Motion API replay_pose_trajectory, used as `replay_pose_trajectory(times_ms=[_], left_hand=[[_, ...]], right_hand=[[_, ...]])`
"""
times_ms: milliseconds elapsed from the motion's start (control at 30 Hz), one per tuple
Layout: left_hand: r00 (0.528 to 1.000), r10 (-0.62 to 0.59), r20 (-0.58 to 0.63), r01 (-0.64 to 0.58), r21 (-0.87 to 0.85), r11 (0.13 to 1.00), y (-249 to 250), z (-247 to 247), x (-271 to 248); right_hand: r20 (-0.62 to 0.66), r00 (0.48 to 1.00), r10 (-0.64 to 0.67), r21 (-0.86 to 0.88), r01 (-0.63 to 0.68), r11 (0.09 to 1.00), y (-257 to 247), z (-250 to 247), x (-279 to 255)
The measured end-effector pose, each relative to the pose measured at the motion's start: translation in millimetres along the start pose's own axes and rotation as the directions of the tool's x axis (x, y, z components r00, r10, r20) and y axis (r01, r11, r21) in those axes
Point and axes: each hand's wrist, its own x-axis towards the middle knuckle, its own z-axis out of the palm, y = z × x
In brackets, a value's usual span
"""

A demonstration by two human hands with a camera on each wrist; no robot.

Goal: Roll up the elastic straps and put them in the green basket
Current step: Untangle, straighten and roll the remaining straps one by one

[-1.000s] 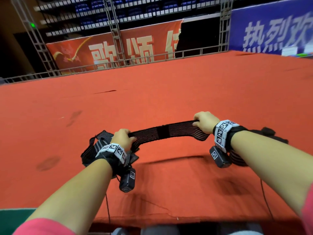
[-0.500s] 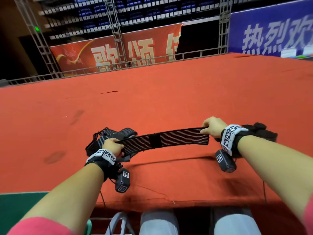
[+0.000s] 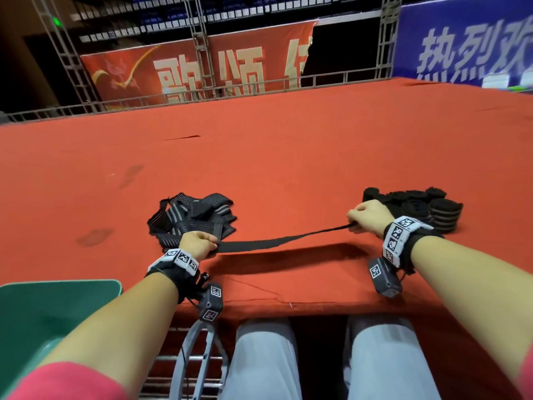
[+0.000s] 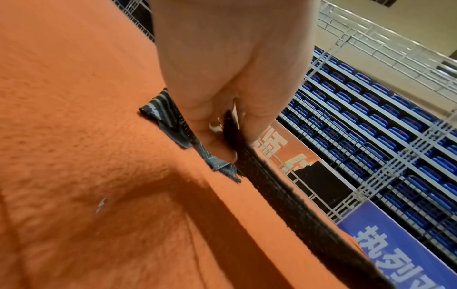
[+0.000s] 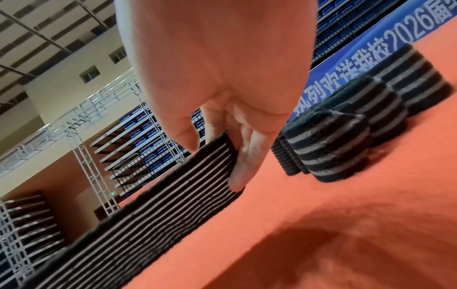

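A black elastic strap with grey stripes [image 3: 277, 241] [image 5: 158, 207] [image 4: 279, 195] is stretched just above the red carpet between both hands. My left hand [image 3: 199, 243] [image 4: 222, 125] grips its left end. My right hand [image 3: 367, 216] [image 5: 222, 144] pinches its right end between thumb and fingers. A loose pile of unrolled straps [image 3: 193, 217] [image 4: 168, 115] lies just behind the left hand. Several rolled straps [image 3: 427, 209] [image 5: 346, 133] stand behind the right hand. A corner of the green basket [image 3: 52, 307] shows at the lower left, below the platform edge.
The red carpeted platform [image 3: 288, 157] stretches far ahead, its front edge just under my wrists. My knees in grey trousers [image 3: 265, 359] and a grey metal frame [image 3: 199, 359] are below that edge. Railings and banners [image 3: 202, 70] stand at the far end.
Both hands have drawn toward me and lowered, and the strap has turned from flat-on to nearly edge-on, stretched longer. The head tilted down, bringing the basket, my knees and the rolled straps into view.
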Motion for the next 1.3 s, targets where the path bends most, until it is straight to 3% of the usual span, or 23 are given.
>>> replay_pose_trajectory(times_ms=[67, 200, 333, 667, 967, 1300], left_hand=[[0.999, 0.040, 0.001, -0.040, 0.062, 0.997, -6.0, 3.8, -2.5], [0.993, 0.112, -0.023, -0.103, 0.247, 0.964, -13.9, 10.8, -8.5], [0.987, 0.161, -0.024, -0.141, 0.376, 0.916, -17.5, 18.8, -24.7], [0.986, 0.167, 0.010, -0.151, 0.475, 0.867, -31.8, 29.9, -26.3], [0.984, 0.167, 0.054, -0.168, 0.560, 0.811, -33.0, 30.4, -22.0], [0.982, 0.133, 0.133, -0.188, 0.653, 0.734, -16.3, 25.2, -18.6]], right_hand=[[-0.009, 1.000, -0.007, -0.011, 0.007, 1.000, 8.0, 0.2, -1.7], [-0.001, 0.999, -0.041, -0.249, 0.039, 0.968, 16.2, -1.0, -11.8], [0.031, 0.998, -0.056, -0.326, 0.063, 0.943, 29.3, 7.5, -12.5], [0.102, 0.989, -0.110, -0.489, 0.146, 0.860, 53.1, 27.9, -6.5], [0.120, 0.990, -0.069, -0.583, 0.127, 0.802, 49.7, 29.0, -8.4], [0.119, 0.991, -0.061, -0.572, 0.118, 0.812, 31.9, 30.2, -8.2]])
